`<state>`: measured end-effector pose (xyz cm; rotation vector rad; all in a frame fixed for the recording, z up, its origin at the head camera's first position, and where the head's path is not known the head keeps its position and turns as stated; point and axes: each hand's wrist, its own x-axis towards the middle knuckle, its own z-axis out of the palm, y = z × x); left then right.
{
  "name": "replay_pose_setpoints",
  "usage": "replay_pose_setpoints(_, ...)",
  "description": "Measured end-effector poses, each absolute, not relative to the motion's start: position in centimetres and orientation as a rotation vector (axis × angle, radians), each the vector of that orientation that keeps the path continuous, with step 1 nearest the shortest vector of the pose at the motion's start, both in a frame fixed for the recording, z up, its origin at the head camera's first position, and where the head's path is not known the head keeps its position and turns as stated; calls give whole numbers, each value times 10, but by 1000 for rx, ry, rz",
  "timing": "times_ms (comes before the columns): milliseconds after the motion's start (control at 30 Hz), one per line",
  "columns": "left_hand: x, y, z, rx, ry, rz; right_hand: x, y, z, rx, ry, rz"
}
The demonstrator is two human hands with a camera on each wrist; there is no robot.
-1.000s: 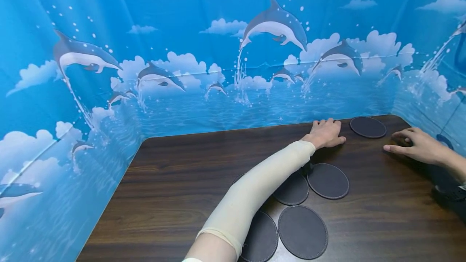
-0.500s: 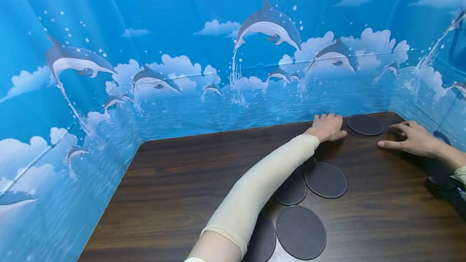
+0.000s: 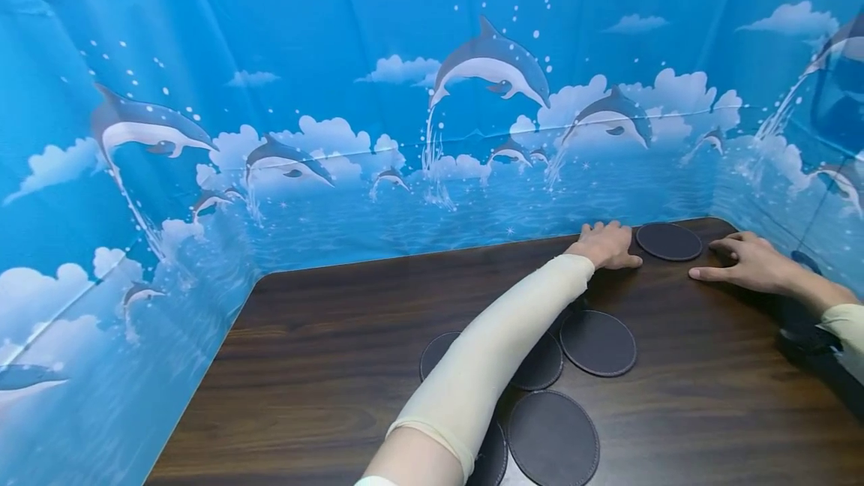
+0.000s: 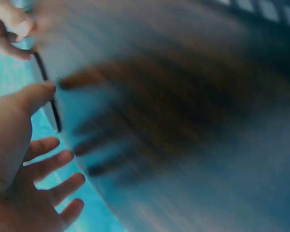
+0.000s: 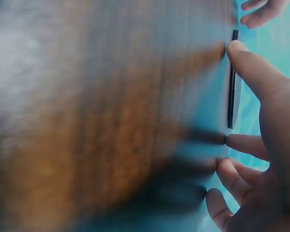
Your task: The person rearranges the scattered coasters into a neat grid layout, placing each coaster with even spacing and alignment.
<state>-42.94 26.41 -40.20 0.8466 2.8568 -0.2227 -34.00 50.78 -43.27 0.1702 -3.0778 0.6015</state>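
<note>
A round dark coaster [image 3: 668, 241] with a stitched rim lies flat near the table's far right corner. In the head view my left hand [image 3: 605, 246] is just left of it, fingers spread on the table by the far edge. To its right is my right hand [image 3: 749, 265], thumb and fingers loosely bent and apart. Both wrist views show the coaster edge-on, beyond the left thumb [image 4: 38, 94] and the right thumb [image 5: 251, 65]. Neither hand grips anything; whether a fingertip touches the coaster I cannot tell.
Several similar coasters lie nearer on the wooden table [image 3: 324, 366], among them a right one [image 3: 598, 343] and a front one [image 3: 553, 437]. My left sleeve [image 3: 499, 343] partly covers others. A blue dolphin-printed curtain [image 3: 337, 96] encloses the table's back and sides.
The head view has shifted slightly. Relative to the coaster, my left hand has come closer from the left and my right hand slightly closer from the right. The coaster appears to stay put.
</note>
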Motion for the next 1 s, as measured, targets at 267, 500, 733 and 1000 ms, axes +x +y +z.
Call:
replay_pose_setpoints(267,-432,270,-402,908,2786,-318,-351,507,-434,176,-3090,596)
replay_pose_setpoints(500,-432,278,-398,886,2768,-361,-362,506,-428,227,-3093,640)
replay_pose_setpoints(733,-434,280,-395,974,2790,-414,-368,506,-427,267,-3039,708)
replay_pose_setpoints(1000,-434,284,-400,928,2789,-341,-372,501,-433,294,-3001,763)
